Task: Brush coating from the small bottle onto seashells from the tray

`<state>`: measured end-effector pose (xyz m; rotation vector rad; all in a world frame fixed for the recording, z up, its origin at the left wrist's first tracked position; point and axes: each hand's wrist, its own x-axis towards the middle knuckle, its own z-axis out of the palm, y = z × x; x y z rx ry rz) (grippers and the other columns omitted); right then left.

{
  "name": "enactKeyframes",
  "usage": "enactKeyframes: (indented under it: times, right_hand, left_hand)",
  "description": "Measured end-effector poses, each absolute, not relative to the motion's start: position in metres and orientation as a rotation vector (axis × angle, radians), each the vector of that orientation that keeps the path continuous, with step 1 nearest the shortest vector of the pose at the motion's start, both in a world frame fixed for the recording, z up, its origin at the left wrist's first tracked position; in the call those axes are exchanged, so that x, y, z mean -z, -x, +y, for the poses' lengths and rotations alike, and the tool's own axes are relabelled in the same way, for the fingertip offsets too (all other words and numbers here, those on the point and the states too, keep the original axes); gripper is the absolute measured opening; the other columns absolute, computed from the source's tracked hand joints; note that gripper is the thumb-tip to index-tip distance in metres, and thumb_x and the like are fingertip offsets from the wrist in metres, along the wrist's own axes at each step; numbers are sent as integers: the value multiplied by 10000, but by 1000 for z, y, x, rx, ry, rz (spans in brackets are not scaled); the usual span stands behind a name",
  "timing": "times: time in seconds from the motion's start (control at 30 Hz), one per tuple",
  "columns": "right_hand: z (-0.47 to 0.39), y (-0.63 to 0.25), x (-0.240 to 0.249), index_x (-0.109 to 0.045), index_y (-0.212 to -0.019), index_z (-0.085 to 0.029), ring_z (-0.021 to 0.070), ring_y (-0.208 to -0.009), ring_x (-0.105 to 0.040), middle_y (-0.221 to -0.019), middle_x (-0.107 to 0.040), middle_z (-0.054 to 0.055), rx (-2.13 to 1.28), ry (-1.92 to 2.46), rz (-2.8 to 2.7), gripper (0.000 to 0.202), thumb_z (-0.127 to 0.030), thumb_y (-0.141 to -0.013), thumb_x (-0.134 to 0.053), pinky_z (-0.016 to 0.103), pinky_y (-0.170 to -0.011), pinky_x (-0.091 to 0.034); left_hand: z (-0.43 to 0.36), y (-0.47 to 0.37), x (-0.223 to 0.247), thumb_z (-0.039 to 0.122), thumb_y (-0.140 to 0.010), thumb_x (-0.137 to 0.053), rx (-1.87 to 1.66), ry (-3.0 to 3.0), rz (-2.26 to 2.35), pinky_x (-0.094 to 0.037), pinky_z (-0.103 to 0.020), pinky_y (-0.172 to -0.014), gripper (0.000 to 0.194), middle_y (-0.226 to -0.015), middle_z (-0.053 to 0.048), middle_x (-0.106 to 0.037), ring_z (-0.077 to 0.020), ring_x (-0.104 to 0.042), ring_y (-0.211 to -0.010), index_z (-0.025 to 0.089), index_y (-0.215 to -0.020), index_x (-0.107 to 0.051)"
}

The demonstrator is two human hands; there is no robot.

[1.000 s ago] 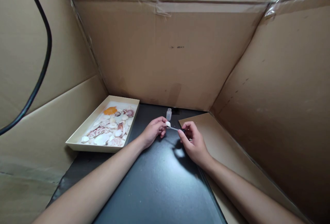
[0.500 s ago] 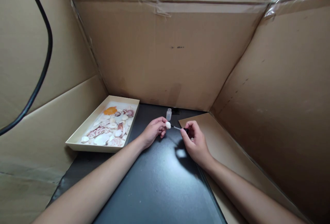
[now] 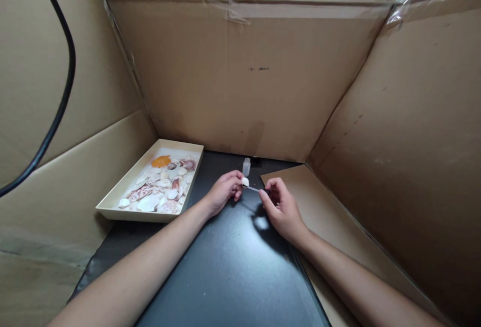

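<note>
Left hand (image 3: 224, 191) pinching shell (image 3: 245, 181), right hand (image 3: 281, 206) holding applicator (image 3: 253, 189) — light touch, steady shell best — bottle (image 3: 246, 167) near tabletop's (image 3: 221, 272) far edge.

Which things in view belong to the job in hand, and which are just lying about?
Part of the job:
- White shell, in the left hand
- Thin applicator, in the right hand
- Small bottle, standing just beyond the hands
- Tray of shells, probably

Apparently just about:
- Black cable at the left
- Cardboard sheet at the right
</note>
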<state>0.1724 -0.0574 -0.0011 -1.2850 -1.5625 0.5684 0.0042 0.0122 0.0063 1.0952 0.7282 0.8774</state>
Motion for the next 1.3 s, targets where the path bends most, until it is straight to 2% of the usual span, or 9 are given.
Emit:
enactKeyframes:
  times: [0.13,0.3,0.47,0.73,0.83,1.0,1.2,1.3]
  right_hand:
    - [-58,-173,1,-409,-825,-223,106,-540,-406,-659,-421,-52,-493,1352,-1545,173,-331,-880,-533,234,-519,-336]
    - [-58,-173,1,-406,-849,-228,113,-545,-434,-664,-437,-49,-577,1311,-1574,172,-350,-891,-519,235,-516,-342]
    - [-59,-173,0,-411,-824,-223,111,-547,-411,-660,-424,-51,-472,1378,-1553,168,-331,-882,-526,237,-529,-339]
    - [-57,-173,3,-402,-840,-228,111,-532,-430,-654,-431,-54,-576,1327,-1537,189,-369,-895,-516,232,-501,-333]
    - [-56,-174,2,-402,-826,-227,112,-533,-415,-644,-417,-55,-478,1360,-1497,193,-358,-886,-530,233,-506,-323]
    - [-58,-173,1,-399,-852,-229,114,-531,-410,-647,-404,-56,-582,1254,-1525,168,-347,-897,-510,235,-505,-332]
    - [-58,-173,0,-409,-821,-223,114,-552,-396,-659,-408,-53,-449,1341,-1518,161,-309,-872,-535,237,-533,-335]
    - [-58,-173,1,-414,-848,-222,116,-562,-408,-675,-421,-48,-501,1275,-1519,147,-320,-890,-514,238,-538,-347]
  left_hand:
    - [12,-4,-5,189,-698,-540,-879,-1092,728,-315,-191,-441,98,-616,37,-514,-55,-427,-437,169,-778,-488]
    - [12,-4,-5,196,-705,-549,-887,-1087,724,-312,-189,-439,100,-607,43,-494,-57,-428,-439,171,-778,-486]
    - [11,-4,-6,195,-694,-557,-882,-1083,730,-318,-188,-439,110,-624,40,-513,-53,-429,-435,169,-775,-486]
    - [11,-4,-7,191,-700,-563,-880,-1092,726,-317,-189,-446,104,-602,44,-506,-55,-437,-435,167,-768,-489]
    - [11,-4,-8,188,-696,-562,-879,-1093,727,-319,-192,-445,106,-638,33,-539,-52,-438,-439,165,-773,-491]
    - [11,-4,-8,197,-702,-559,-874,-1093,728,-313,-190,-446,98,-599,41,-512,-56,-436,-440,167,-766,-491]
    - [12,-4,-8,189,-687,-559,-875,-1085,728,-320,-194,-442,110,-617,36,-529,-55,-431,-433,165,-770,-490]
    - [12,-4,-7,186,-682,-560,-877,-1083,712,-318,-195,-440,110,-634,29,-541,-56,-438,-437,163,-765,-491]
